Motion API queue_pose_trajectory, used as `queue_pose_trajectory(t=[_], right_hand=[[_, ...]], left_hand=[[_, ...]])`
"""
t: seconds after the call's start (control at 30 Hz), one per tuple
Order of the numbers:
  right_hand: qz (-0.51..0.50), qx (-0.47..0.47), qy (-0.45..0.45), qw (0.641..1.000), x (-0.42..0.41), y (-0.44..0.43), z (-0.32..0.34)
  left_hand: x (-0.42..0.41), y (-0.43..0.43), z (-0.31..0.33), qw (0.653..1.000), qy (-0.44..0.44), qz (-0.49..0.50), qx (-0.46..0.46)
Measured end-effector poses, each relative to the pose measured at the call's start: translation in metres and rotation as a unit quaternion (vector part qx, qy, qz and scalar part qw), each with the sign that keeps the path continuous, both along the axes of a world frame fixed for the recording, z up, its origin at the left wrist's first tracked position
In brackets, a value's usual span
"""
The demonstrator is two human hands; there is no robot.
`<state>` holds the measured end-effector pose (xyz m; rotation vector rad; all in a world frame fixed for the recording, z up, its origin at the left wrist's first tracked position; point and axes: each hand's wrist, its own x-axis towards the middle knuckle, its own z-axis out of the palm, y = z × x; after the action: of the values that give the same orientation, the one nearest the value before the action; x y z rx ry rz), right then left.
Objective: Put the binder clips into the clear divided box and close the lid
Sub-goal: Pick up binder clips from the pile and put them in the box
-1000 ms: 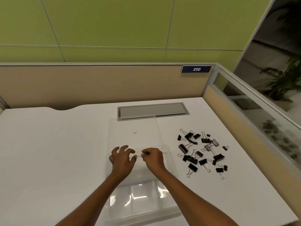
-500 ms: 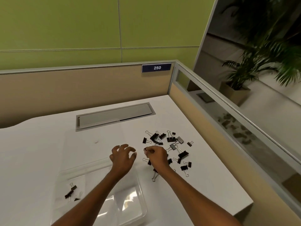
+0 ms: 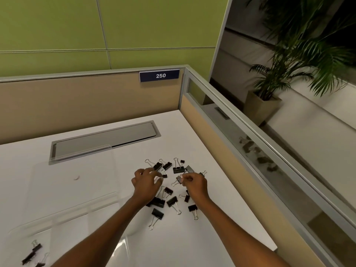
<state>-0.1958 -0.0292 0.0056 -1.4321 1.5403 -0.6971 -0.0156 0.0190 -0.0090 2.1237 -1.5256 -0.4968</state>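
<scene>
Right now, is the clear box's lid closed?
No, the lid lies open, flat on the desk beyond the clear box.

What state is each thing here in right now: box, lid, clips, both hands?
clear divided box: open
lid: laid back flat on the desk
stored clips: a few lie in one compartment
loose binder clips: scattered on the desk, outside the box
right hand: pinches one binder clip
left hand: fingers curled over the pile, grip unclear
</scene>
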Motion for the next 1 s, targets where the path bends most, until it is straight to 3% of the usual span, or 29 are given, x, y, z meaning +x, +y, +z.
queue_pose_trajectory(t=[0.33, 0.7, 1.0], right_hand=[[-0.019, 0.013, 0.010, 1.000, -0.022, -0.066, -0.012], [0.068, -0.028, 0.198, 0.977, 0.007, -0.131, -0.029], [0.154, -0.084, 0.322, 0.930, 0.025, -0.142, -0.046]], left_hand=[[-0.023, -0.081, -0.010, 0.998, -0.038, -0.039, 0.039], [-0.030, -0.133, -0.029, 0.994, -0.082, -0.049, 0.059], [-0.025, -0.145, -0.034, 0.997, -0.046, -0.032, 0.049]])
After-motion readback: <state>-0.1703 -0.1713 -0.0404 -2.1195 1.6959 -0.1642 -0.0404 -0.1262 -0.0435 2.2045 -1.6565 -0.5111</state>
